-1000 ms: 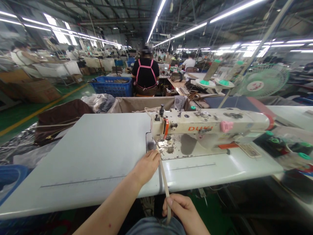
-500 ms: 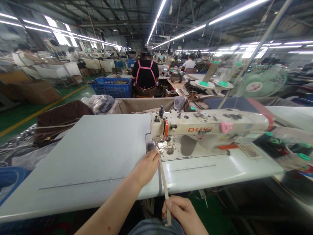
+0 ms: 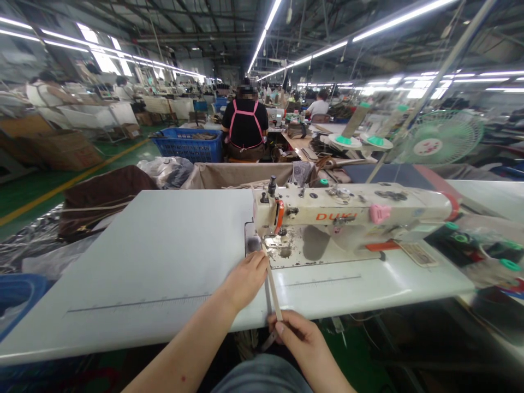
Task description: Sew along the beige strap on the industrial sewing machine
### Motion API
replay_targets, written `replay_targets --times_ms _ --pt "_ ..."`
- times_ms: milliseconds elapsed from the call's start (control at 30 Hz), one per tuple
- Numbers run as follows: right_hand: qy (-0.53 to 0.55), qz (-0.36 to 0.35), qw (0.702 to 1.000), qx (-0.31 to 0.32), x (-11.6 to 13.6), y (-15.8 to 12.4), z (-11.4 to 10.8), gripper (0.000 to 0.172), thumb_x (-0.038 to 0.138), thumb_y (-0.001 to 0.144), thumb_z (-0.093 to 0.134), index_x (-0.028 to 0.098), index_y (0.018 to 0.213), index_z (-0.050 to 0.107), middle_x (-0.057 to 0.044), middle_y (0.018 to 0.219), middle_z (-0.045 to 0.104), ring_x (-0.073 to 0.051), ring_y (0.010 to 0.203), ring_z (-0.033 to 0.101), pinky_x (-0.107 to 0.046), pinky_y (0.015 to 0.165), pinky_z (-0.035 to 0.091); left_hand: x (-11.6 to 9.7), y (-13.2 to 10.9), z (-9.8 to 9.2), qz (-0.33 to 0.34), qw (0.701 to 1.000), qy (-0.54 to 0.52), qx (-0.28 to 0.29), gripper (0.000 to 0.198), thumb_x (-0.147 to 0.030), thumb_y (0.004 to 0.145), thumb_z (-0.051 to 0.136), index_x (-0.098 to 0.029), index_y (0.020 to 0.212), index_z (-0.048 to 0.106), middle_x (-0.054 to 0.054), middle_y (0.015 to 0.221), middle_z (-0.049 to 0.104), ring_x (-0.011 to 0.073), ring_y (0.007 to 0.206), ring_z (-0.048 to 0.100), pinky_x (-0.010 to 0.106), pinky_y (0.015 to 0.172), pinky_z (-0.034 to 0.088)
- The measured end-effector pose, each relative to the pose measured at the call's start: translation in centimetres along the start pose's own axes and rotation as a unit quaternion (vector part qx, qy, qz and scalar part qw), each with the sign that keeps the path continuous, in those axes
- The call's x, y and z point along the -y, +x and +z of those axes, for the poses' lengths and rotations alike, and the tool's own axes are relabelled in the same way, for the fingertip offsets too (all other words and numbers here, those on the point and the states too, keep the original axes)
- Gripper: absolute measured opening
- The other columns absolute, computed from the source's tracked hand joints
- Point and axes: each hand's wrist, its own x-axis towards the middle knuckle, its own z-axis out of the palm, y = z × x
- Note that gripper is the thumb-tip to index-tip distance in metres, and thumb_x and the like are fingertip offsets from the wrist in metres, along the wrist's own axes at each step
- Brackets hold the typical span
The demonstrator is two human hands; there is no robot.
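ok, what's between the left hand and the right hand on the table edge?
Head view: only the narrow beige strap spans it, running from the left hand by the sewing machine to the right hand.

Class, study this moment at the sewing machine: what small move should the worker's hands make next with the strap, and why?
Probably keep feeding the strap forward under the needle of the sewing machine. The left hand presses it flat on the table beside the needle plate, and the right hand pinches its near end at the table edge, so little length is left to guide.
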Motion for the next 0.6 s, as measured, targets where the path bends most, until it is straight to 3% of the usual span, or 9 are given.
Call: replay_targets --times_ms 133,367,600 --pt "0.063 0.068 0.996 0.012 0.1 -0.3 0.4 0.057 0.074 0.074 0.086 0.019 0.09 0.082 -0.003 0.075 0.075 -0.019 0.071 0.065 -0.03 0.07 0.05 -0.1 -0.1 0.0 -0.009 1.0 -0.001 -0.008 0.024 -0.014 0.104 0.052 -0.014 0.125 0.062 0.012 0.129 0.069 0.0252 0.125 0.066 0.037 0.116 0.051" --pt "0.048 0.054 0.997 0.025 0.1 -1.1 -0.1 0.047 0.064 0.085 0.082 0.018 0.084 0.084 -0.003 0.073 0.075 -0.017 0.069 0.065 -0.027 0.068 0.048 0.0 0.0 0.0 0.009 1.0 0.013 0.006 0.021 -0.014 0.104 0.053 -0.013 0.123 0.064 0.012 0.126 0.07 0.0251 0.125 0.066 0.038 0.118 0.05" --pt "0.032 0.043 0.997 0.049 0.5 -1.6 -0.3 0.048 0.063 0.088 0.079 0.017 0.077 0.082 -0.003 0.07 0.073 -0.016 0.066 0.058 -0.028 0.067 0.043 0.0 0.0 -0.3 0.025 0.999 0.027 0.01 0.02 -0.013 0.103 0.054 -0.015 0.118 0.066 0.011 0.127 0.071 0.025 0.126 0.065 0.038 0.119 0.05"
